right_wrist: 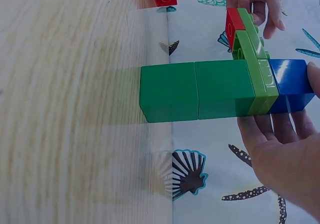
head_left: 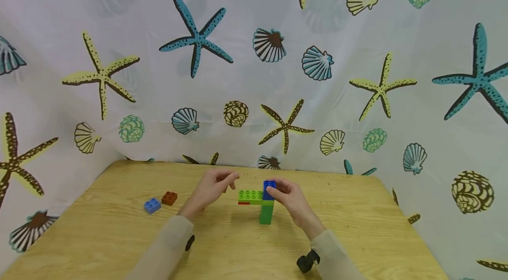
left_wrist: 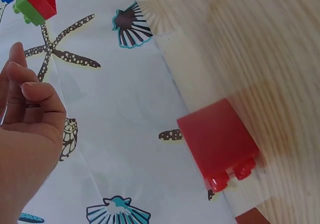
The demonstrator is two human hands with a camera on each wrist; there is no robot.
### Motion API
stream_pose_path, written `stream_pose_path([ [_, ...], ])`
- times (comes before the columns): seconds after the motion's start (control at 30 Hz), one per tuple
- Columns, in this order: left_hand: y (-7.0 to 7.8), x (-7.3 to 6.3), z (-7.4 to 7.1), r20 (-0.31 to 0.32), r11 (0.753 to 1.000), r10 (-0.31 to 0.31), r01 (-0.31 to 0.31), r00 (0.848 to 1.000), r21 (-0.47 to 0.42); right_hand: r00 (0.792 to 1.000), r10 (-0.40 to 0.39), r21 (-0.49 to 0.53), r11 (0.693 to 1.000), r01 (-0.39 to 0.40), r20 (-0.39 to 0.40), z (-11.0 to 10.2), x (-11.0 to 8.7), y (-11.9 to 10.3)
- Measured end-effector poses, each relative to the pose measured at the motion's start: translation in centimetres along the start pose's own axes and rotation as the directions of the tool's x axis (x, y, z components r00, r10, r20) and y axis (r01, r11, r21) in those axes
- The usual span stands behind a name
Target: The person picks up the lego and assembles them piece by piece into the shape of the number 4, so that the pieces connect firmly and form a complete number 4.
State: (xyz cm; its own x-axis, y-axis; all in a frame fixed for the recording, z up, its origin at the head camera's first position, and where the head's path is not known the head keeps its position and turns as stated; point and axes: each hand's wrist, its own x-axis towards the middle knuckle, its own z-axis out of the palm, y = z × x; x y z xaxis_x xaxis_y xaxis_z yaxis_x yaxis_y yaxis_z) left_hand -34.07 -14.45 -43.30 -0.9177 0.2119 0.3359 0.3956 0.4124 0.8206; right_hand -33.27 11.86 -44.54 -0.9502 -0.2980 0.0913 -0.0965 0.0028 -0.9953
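Note:
A toy-brick build stands upright on the table. Two green bricks (right_wrist: 170,93) form its column, and a long light green brick (head_left: 250,195) reaches left from the top. Under the far left end of that piece sits a flat red brick (head_left: 244,203). At the top of the column is a blue brick (head_left: 270,192), gripped by my right hand (head_left: 293,199) with the thumb in front and the fingers behind. My left hand (head_left: 213,185) hovers to the left of the build, loosely curled and holding nothing.
On the left lie a light blue brick (head_left: 152,206) and a brown brick (head_left: 169,198). Another red brick (left_wrist: 218,141) is near my left wrist, mostly hidden by that arm in the head view. A shell-patterned sheet (head_left: 222,95) hangs behind the wooden table (head_left: 99,244).

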Motion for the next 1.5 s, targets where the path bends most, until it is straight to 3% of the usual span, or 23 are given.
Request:
stream_pose_path([
  [0.23, -1.4, -0.2, -1.3, 0.066, 1.0, -0.012, 0.012, 0.998, 0.002, 1.0, 0.011, 0.006, 1.0, -0.011, 0.013, -0.1, 0.1, 0.3],
  [0.53, -3.2, -0.7, -3.9, 0.166, 0.991, -0.127, 0.13, 0.978, -0.008, 1.0, 0.011, -0.002, 1.0, -0.011, 0.016, -0.2, 0.3, -0.1],
  [0.7, -4.8, -0.8, -5.5, 0.205, 0.993, -0.118, 0.115, 0.972, 0.029, 1.0, 0.015, 0.003, 1.0, -0.015, 0.015, -0.2, 0.3, -0.1],
  [0.8, -5.4, -0.8, -6.1, 0.205, 0.989, -0.127, 0.108, 0.971, 0.099, 1.0, 0.005, 0.001, 1.0, -0.005, 0.014, -0.2, 0.2, -0.1],
  [0.97, -5.6, -1.5, -6.7, 0.205, 0.971, -0.158, 0.114, 0.966, 0.212, 1.0, 0.011, 0.004, 1.0, -0.011, 0.017, -0.3, -0.1, 0.1],
  [1.1, -5.8, -2.2, -7.0, 0.231, 0.962, -0.19, 0.134, 0.954, 0.239, 0.999, 0.017, 0.009, 1.0, -0.018, 0.029, -0.3, -0.3, 0.3],
  [1.3, -6.5, -2.4, -7.2, 0.309, 0.975, -0.143, 0.079, 0.94, 0.209, 1.0, 0.016, 0.016, 1.0, -0.016, 0.023, -0.3, -0.3, 0.2],
  [1.5, -6.7, -2.4, -7.5, 0.343, 0.971, -0.196, 0.133, 0.919, 0.199, 0.999, 0.023, 0.031, 0.999, -0.023, 0.029, -0.2, -0.1, 0.0],
])
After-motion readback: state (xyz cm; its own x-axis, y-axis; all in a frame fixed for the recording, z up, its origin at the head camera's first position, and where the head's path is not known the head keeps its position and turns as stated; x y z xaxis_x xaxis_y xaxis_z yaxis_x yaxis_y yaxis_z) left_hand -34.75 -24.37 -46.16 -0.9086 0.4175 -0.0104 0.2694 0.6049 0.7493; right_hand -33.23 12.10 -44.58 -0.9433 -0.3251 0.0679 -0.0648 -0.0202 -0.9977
